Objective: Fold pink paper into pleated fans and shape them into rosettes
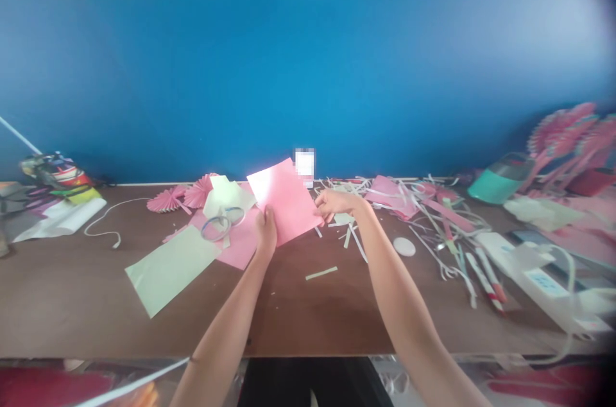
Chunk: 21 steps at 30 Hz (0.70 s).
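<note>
A pink sheet of paper [287,205] is raised above the table, tilted, with light glinting on its upper left. My left hand [267,230] grips its lower left edge, thumb on the front. At the sheet's right corner, my right hand [334,203] pinches the paper with bent fingers. Scissors [216,228] with round handles lie left of my left hand, over pale green and pink paper. A larger pale green sheet [171,269] lies flat at the left. One thin green strip [321,273] rests on the table below the held sheet.
Paper scraps and strips [356,185] cover the back right of the table [192,343]. A white power strip [539,285], pens [488,275], a white disc [404,246] and a teal container [500,181] are at the right. Pink paper fans [168,199] and a white cable [118,237] lie left.
</note>
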Each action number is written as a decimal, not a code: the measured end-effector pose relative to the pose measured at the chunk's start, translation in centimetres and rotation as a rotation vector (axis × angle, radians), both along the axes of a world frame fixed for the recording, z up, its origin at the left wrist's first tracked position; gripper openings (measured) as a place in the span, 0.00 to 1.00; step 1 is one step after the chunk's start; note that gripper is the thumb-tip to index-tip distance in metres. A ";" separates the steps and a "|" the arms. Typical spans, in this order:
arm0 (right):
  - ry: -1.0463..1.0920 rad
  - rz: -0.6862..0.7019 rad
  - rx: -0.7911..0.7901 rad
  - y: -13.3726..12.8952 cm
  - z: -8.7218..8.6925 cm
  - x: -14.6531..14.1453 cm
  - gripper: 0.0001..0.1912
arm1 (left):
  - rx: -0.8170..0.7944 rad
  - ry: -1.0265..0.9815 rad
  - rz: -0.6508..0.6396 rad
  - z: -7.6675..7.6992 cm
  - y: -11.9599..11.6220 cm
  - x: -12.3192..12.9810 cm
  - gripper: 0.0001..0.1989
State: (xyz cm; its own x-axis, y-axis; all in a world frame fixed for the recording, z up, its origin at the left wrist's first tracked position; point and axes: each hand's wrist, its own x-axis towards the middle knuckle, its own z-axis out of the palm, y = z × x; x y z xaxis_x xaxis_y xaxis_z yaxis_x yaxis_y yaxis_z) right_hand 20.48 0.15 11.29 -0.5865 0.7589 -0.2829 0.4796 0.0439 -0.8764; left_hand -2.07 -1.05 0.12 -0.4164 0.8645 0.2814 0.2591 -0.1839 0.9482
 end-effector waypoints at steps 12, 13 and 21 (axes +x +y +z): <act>-0.019 0.057 -0.013 -0.4 0.4 0.9 0.18 | -0.031 -0.077 0.182 -0.4 1.2 -1.7 0.19; -0.013 0.025 0.000 -0.4 0.5 0.9 0.19 | -0.031 -0.081 0.182 -0.4 1.2 -1.7 0.19; -0.081 -0.045 -0.010 -0.1 0.0 -0.8 0.24 | -0.031 -0.086 0.070 0.6 0.3 -0.6 0.19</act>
